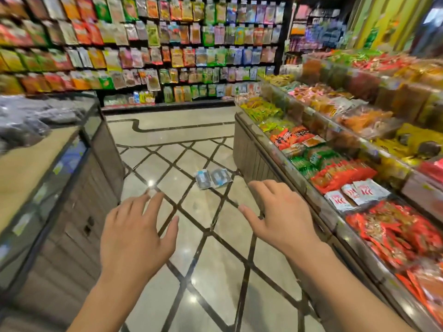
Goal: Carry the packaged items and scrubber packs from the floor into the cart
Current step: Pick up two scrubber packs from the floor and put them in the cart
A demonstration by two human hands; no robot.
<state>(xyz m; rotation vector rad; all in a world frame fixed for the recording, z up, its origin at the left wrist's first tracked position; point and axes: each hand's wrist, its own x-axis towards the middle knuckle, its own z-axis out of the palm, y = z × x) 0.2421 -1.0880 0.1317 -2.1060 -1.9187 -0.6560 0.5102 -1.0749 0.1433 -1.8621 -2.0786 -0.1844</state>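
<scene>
Packs [213,178] on the floor [203,236]: two flat bluish-grey packets are lying side by side, touching, on pale tiles crossed by dark diagonal lines. All places below are being given relative to these packs.

Left hand [134,236]: hovering nearer the camera than the packs and to their left, palm down, fingers spread and relaxed, holding nothing and touching nothing.

Right hand [280,216]: hovering nearer the camera than the packs and to their right, palm down, fingers spread and slightly bent, holding nothing. The two hands are being held apart, with bare floor showing between them.

Display bin [251,149]: standing just right of the packs, its slatted grey wall facing them. Its clear-fronted compartments are holding loose snack packets: yellow-green ones [261,109] at the far end, then orange-red ones [290,137], green ones [311,159], red ones [340,173], white sachets with red marks [357,194], and further red packets [395,231] nearest the camera. An upper tier [359,92] behind is carrying orange and brown packets, blurred.

Counter [48,178]: standing well left of the packs, glass-edged, with a tan top surface and grey bagged goods [31,116] heaped at its far end; what these are cannot be told.

Wall shelving [167,44]: standing well beyond the packs, its dark racks filled with rows of hanging multicoloured packets.
</scene>
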